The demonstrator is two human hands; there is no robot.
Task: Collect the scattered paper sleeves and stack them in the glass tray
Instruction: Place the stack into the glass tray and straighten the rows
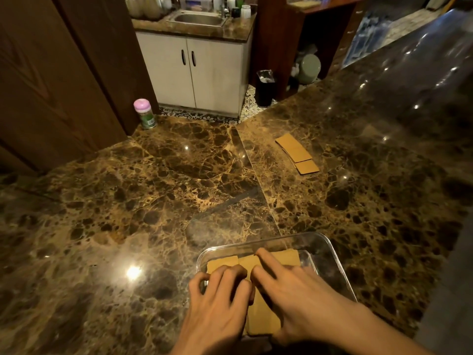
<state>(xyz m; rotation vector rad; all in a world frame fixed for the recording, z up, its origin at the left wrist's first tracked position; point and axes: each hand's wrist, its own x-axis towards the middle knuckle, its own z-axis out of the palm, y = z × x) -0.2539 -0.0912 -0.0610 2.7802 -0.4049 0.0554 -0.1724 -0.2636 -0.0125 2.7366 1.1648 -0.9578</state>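
A clear glass tray [330, 249] sits on the marble counter near the front edge. Brown paper sleeves [263, 316] lie stacked inside it. My left hand [217, 303] has its fingers bent, the tips pressing down on the left part of the stack. My right hand [289, 290] lies over the right part with its fingers stretched forward, touching the sleeves. Farther back on the counter lies a second small pile of brown sleeves [297, 152], untouched, well beyond both hands.
A small jar with a pink lid [144, 114] stands at the counter's back left by a wooden door. Beyond the counter edge are a white cabinet with a sink [199, 19] and a black bin [265, 87] on the floor.
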